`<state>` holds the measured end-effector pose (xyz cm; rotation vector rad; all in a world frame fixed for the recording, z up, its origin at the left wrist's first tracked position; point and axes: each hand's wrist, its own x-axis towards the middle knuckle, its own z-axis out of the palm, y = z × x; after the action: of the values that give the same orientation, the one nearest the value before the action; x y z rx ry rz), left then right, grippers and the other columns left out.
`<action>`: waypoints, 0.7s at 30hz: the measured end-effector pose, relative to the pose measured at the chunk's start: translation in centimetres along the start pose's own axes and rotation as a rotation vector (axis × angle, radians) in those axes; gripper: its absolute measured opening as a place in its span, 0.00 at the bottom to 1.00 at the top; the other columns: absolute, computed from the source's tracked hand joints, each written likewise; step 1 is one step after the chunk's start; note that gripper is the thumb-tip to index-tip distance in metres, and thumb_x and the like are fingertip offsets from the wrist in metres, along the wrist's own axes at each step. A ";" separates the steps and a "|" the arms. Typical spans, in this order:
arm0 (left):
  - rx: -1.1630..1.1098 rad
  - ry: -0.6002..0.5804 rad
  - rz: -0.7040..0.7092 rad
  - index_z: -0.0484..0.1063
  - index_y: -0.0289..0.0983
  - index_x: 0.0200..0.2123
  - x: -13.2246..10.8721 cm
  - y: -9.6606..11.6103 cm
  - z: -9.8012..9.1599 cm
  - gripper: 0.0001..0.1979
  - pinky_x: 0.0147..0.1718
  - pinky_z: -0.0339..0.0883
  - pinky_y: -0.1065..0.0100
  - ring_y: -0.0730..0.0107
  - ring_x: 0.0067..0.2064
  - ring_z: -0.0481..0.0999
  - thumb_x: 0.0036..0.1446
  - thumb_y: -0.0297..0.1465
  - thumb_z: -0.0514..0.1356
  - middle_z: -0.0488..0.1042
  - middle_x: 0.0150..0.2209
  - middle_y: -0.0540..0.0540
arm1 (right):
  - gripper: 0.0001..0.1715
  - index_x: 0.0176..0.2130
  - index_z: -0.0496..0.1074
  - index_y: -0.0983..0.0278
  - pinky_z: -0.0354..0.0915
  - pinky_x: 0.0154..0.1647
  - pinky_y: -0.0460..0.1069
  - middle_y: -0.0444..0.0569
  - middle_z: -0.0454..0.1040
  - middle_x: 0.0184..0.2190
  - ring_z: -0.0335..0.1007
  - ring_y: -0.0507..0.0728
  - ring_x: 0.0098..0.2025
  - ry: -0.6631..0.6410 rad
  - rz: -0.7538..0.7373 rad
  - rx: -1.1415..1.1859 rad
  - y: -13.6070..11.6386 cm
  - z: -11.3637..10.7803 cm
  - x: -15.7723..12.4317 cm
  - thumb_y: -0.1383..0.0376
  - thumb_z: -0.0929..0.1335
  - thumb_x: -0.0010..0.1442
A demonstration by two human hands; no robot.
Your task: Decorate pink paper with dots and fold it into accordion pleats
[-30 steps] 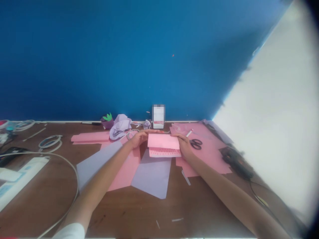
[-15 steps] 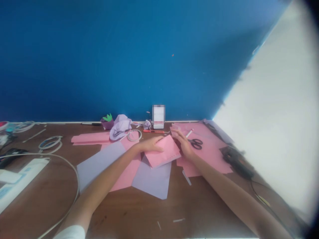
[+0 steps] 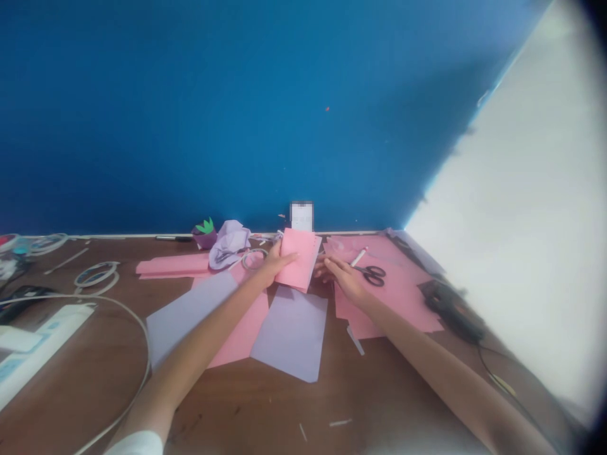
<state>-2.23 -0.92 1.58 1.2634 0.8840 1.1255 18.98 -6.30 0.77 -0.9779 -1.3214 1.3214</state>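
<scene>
My left hand [image 3: 276, 264] grips a small pink paper booklet [image 3: 296, 259] by its left side, thumb across the front. The booklet stands nearly upright, with a lilac layer behind the pink one and a row of small marks near its right edge. Just to its right is my right hand [image 3: 340, 275], its fingers partly spread and apparently clear of the paper. Below the booklet lies a lilac sheet [image 3: 294, 335]. Black-handled scissors [image 3: 374, 275] rest on pink sheets [image 3: 403, 291] to the right of my right hand.
Crumpled lilac paper [image 3: 230, 246], a tape roll [image 3: 256, 251] and a purple paper pot with green leaves [image 3: 205, 236] stand at the back left. A pixelated white upright object [image 3: 302, 217] is near the wall. A power strip [image 3: 42, 347] and cable lie left, a black device [image 3: 453, 309] right.
The booklet has been raised and turned from a slant to nearly upright, shifting slightly left. My right hand has come away from its right side and lowered a little.
</scene>
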 end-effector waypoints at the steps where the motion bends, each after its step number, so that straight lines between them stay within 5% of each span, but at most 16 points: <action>1: -0.003 -0.012 -0.004 0.63 0.40 0.57 -0.1 -0.2 0.1 0.36 0.45 0.71 0.57 0.52 0.51 0.73 0.45 0.35 0.69 0.70 0.55 0.38 | 0.21 0.44 0.71 0.60 0.64 0.32 0.48 0.48 0.77 0.36 0.73 0.55 0.35 -0.001 -0.012 -0.031 -0.1 0.2 -0.1 0.49 0.64 0.59; 9: 0.015 -0.096 -0.020 0.60 0.42 0.60 -0.6 -1.1 1.0 0.34 0.44 0.71 0.57 0.55 0.46 0.76 0.51 0.38 0.65 0.73 0.51 0.40 | 0.19 0.32 0.72 0.63 0.61 0.26 0.47 0.44 0.73 0.22 0.68 0.53 0.25 0.069 -0.082 -0.174 0.3 0.2 -0.1 0.50 0.65 0.59; 21: 0.186 0.000 0.036 0.59 0.41 0.59 -0.8 -1.2 1.7 0.29 0.46 0.70 0.58 0.56 0.49 0.74 0.57 0.42 0.59 0.72 0.52 0.41 | 0.18 0.32 0.69 0.62 0.61 0.23 0.45 0.44 0.73 0.24 0.70 0.51 0.24 0.011 -0.069 -0.116 1.0 0.2 0.4 0.50 0.65 0.60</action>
<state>-0.62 -2.07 0.53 1.4359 0.9869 1.0908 18.64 -5.88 -0.19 -1.0077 -1.4238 1.1970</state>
